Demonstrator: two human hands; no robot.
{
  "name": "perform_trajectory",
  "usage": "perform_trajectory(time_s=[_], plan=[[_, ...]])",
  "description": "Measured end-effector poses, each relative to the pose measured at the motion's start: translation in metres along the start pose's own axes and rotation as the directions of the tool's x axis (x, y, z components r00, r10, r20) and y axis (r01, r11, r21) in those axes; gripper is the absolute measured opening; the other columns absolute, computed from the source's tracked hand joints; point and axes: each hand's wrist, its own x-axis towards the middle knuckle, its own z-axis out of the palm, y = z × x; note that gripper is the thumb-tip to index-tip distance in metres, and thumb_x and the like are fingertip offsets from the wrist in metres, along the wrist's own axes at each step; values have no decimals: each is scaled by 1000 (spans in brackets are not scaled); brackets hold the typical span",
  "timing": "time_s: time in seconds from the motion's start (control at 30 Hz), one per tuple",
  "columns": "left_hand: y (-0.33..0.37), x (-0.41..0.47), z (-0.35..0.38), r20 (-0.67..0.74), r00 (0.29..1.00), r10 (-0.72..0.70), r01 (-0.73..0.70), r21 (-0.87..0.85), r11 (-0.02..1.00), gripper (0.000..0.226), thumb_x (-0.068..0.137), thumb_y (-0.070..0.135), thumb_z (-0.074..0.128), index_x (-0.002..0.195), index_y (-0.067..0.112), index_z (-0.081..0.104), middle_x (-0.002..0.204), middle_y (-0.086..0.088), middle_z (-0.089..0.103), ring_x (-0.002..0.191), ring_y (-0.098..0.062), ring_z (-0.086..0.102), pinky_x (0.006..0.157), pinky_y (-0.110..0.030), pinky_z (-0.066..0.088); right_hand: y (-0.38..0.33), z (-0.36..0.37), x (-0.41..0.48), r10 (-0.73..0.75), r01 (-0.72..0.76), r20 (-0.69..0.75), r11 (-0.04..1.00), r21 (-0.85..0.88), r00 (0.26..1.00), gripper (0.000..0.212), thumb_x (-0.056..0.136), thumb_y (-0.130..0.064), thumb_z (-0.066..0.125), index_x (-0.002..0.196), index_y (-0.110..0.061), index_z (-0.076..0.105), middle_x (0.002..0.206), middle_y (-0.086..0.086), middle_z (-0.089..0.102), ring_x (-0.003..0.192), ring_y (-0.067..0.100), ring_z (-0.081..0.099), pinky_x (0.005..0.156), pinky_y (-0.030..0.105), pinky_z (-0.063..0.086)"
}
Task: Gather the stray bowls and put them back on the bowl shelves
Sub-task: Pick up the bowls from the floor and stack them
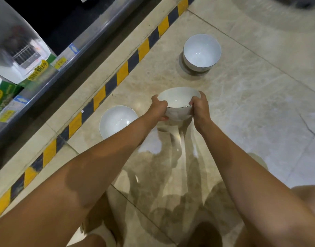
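Three white bowls with thin dark rims are in view over a glossy beige tile floor. The middle bowl (178,106) is held just above the floor, with my left hand (157,110) gripping its left rim and my right hand (200,107) gripping its right rim. A second bowl (117,121) stands on the floor to the left, partly hidden behind my left forearm. A third bowl (202,51) stands upright on the floor farther away, apart from both hands.
A yellow-and-black hazard stripe (99,97) runs diagonally along the floor beside a shelf edge (46,81) with price tags. Green and white boxed goods (14,68) sit on that shelf at the left. My knees show at the bottom.
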Motion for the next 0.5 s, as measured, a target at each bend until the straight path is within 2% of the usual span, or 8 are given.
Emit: perform_trajectory(time_s=[0.1,0.3,0.37,0.43,0.5], plan=[[-10,0,4,-13,999,48,-48,-43,998,54,94,7,37,143,17,16,124,-5,36,109,-23,44,70,-31,52,2,-9,-3,-38,39,47,999,-34,998,54,58,-22,43,111,-19,53,114,8,55,101,26,53,70,30,46],[-26,2,19,-48,992,120,-123,-70,990,55,90,4,43,135,18,17,126,-8,36,114,-31,47,57,-26,47,15,-25,-2,-51,59,84,994,-93,995,45,65,-23,44,109,-21,50,101,-2,53,88,15,51,69,28,45],[-31,3,23,-56,989,134,-138,-56,989,57,89,4,46,136,19,16,131,-11,37,120,-34,46,63,-29,49,20,-30,0,-45,55,90,993,-103,995,38,73,-20,47,111,-20,50,101,-2,52,88,14,51,70,30,47],[-33,3,27,-69,987,143,-146,-34,989,60,89,3,47,137,17,15,131,-10,36,122,-34,45,80,-38,53,25,-35,1,-46,56,90,993,-104,995,35,81,-12,48,115,-16,50,100,-2,51,89,16,51,69,29,47],[-34,3,30,-78,987,141,-143,-23,989,60,89,3,48,138,15,15,126,-6,35,121,-31,45,94,-44,49,28,-38,2,-47,56,88,993,-105,995,35,80,-11,49,115,-14,51,98,-2,52,88,17,52,67,30,47]])
